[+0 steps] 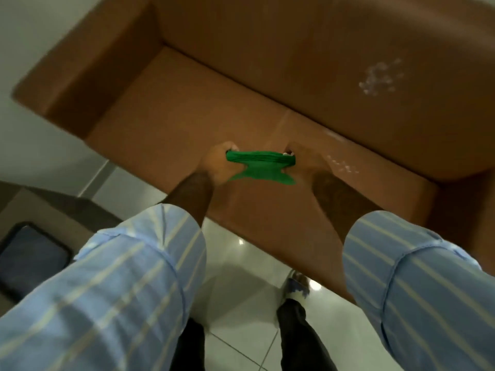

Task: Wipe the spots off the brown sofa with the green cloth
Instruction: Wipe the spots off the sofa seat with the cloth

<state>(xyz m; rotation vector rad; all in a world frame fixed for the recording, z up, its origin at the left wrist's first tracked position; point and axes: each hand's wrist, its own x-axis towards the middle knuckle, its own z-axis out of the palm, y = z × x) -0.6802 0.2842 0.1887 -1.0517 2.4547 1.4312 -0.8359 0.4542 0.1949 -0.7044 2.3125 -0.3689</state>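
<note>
Sofa (203, 103), brown, smooth upholstery, seen from above: two seat cushions meeting at a seam, backrest beyond them, boxy armrest at the left end and another at the right. Spots: one whitish cluster on the backrest (381, 77), toward the right; a second scatter on the right seat cushion (341, 163), just beside the right hand. Cloth (261, 164), green, bunched and stretched between both hands above the front part of the seat, a loose fold hanging beneath. Left hand (217, 164), closed around the cloth's left end; right hand (305, 163), closed around its right end. Sleeves, light blue with pale stripes, rolled back from the forearms. Floor (241, 274), glossy pale tile with reflected light. Wall, pale, at upper left. Dark flat item (29, 258) at lower left, blurred, not identifiable.
</note>
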